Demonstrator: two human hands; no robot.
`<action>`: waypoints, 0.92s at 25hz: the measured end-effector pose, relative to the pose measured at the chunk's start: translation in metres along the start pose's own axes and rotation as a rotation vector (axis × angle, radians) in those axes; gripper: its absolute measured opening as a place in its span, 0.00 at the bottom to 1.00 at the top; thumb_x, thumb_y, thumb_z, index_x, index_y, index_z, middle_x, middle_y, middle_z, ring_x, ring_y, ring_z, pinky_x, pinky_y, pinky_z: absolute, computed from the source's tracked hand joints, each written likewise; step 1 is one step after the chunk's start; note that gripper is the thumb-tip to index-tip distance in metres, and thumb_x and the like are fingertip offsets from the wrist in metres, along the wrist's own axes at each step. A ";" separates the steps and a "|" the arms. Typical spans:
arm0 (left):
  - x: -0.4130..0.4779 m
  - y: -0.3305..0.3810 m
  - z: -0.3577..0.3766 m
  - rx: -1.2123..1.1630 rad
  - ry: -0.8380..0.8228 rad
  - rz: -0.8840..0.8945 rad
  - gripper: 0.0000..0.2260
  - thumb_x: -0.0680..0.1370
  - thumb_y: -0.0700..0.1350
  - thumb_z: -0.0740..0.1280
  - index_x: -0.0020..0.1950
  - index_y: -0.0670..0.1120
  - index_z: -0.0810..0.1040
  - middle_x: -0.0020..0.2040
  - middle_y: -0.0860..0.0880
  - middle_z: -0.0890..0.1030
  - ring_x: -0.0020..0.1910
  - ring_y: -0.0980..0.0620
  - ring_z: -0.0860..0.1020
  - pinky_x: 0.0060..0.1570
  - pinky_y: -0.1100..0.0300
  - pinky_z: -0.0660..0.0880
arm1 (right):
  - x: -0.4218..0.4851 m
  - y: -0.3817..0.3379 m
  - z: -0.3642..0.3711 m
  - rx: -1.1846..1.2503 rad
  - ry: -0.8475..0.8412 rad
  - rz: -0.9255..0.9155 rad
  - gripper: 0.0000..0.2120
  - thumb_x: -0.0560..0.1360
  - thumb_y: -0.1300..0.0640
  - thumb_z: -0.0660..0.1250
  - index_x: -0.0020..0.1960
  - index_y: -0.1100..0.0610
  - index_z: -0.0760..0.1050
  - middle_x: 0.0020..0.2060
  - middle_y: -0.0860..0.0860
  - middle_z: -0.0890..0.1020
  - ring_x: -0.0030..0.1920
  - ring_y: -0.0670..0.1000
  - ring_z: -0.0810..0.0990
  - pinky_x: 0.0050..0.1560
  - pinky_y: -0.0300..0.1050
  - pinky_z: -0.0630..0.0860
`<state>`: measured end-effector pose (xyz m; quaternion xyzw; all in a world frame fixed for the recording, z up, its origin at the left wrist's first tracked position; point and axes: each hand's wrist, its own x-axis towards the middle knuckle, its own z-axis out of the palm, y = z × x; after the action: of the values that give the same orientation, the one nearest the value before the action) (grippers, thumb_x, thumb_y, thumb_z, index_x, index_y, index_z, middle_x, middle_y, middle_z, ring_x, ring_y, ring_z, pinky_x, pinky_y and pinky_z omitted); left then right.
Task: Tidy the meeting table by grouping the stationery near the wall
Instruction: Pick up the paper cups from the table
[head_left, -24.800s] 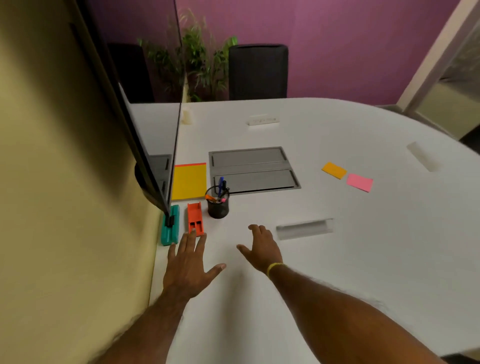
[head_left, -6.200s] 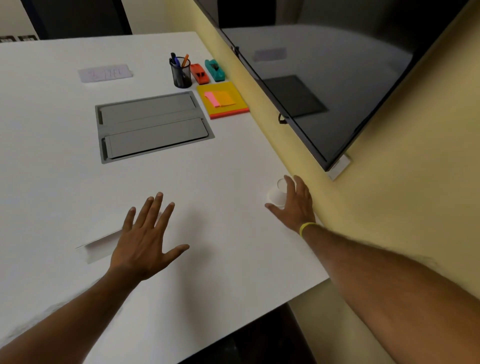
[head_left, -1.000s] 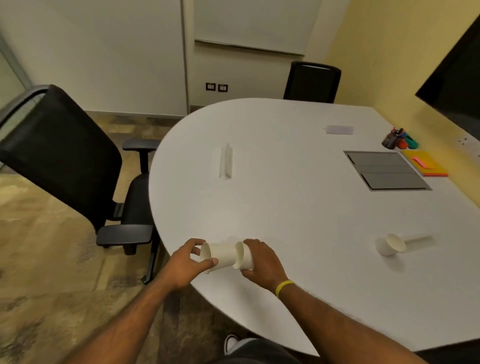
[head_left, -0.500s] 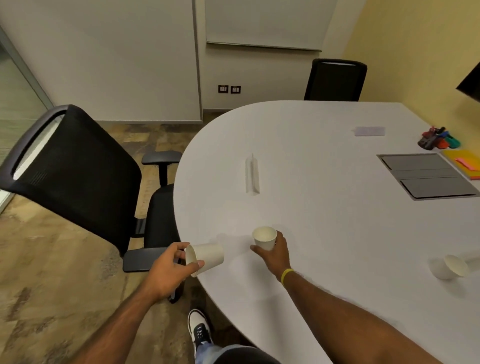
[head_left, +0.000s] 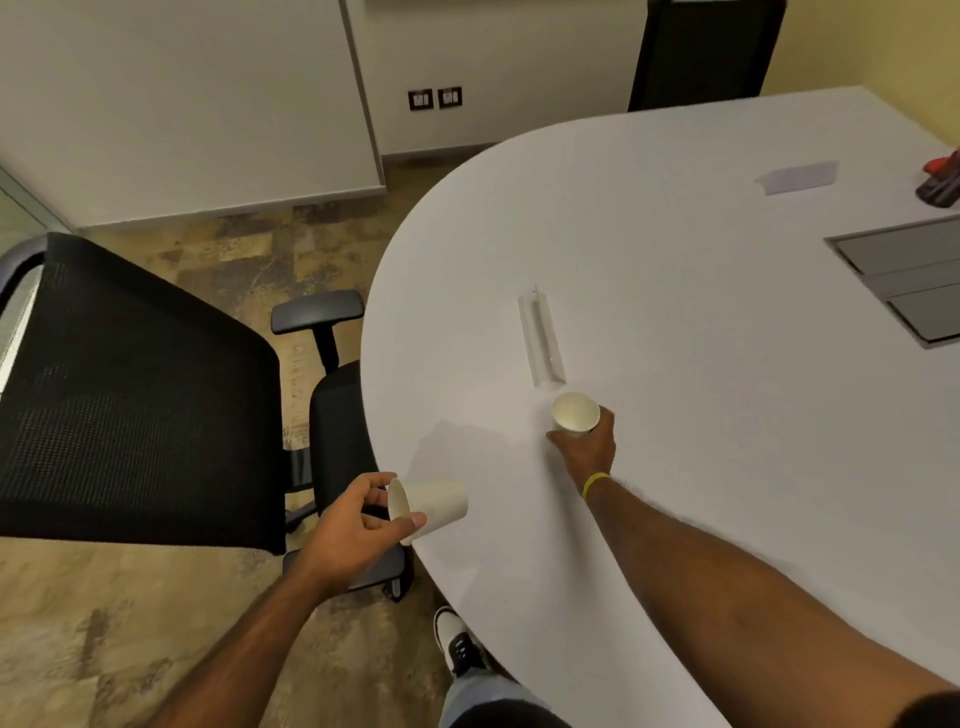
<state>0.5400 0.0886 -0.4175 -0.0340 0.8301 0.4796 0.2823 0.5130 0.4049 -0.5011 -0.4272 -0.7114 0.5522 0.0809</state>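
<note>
The stationery, of which only a dark pen pot (head_left: 940, 191) with something red behind it shows, sits at the far right edge of the view on the white table (head_left: 675, 467), close to the yellow wall and well apart from both hands. It lies ahead and to the right of the person, so the right hand (head_left: 587, 447) is the nearer one. That hand is wrapped round an upright paper cup (head_left: 575, 413), mouth up, which stands on or just above the table beside a clear name holder (head_left: 541, 338). The left hand (head_left: 358, 525) hangs over the table's near edge, pinching a second paper cup (head_left: 428, 506) by its rim; this cup lies sideways, its long axis pointing right toward the table. Judging from this, any carry toward the wall runs rightward across the table, past the grey cable hatch (head_left: 904, 280)
</note>
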 end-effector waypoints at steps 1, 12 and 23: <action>0.005 0.001 -0.003 0.003 -0.008 -0.002 0.26 0.70 0.52 0.76 0.64 0.55 0.70 0.54 0.54 0.78 0.42 0.54 0.83 0.40 0.60 0.80 | 0.002 0.000 0.004 0.006 0.013 0.006 0.36 0.64 0.65 0.79 0.67 0.58 0.67 0.59 0.58 0.79 0.59 0.58 0.78 0.57 0.43 0.72; 0.046 0.001 -0.050 0.059 -0.138 0.071 0.26 0.71 0.51 0.76 0.65 0.54 0.70 0.53 0.53 0.78 0.44 0.52 0.82 0.39 0.62 0.78 | -0.040 0.028 0.010 -0.034 0.103 0.159 0.48 0.63 0.64 0.81 0.75 0.59 0.57 0.71 0.59 0.67 0.71 0.59 0.68 0.72 0.55 0.65; 0.025 -0.025 -0.189 0.185 -0.176 0.445 0.34 0.64 0.59 0.77 0.66 0.57 0.68 0.59 0.54 0.73 0.46 0.54 0.81 0.47 0.58 0.80 | -0.267 -0.046 0.169 -0.500 -0.131 -0.785 0.44 0.68 0.41 0.73 0.77 0.51 0.56 0.75 0.50 0.63 0.74 0.47 0.59 0.74 0.42 0.55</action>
<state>0.4453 -0.0739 -0.3777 0.2174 0.8298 0.4531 0.2427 0.5558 0.0963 -0.4303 -0.0966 -0.9339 0.3175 0.1331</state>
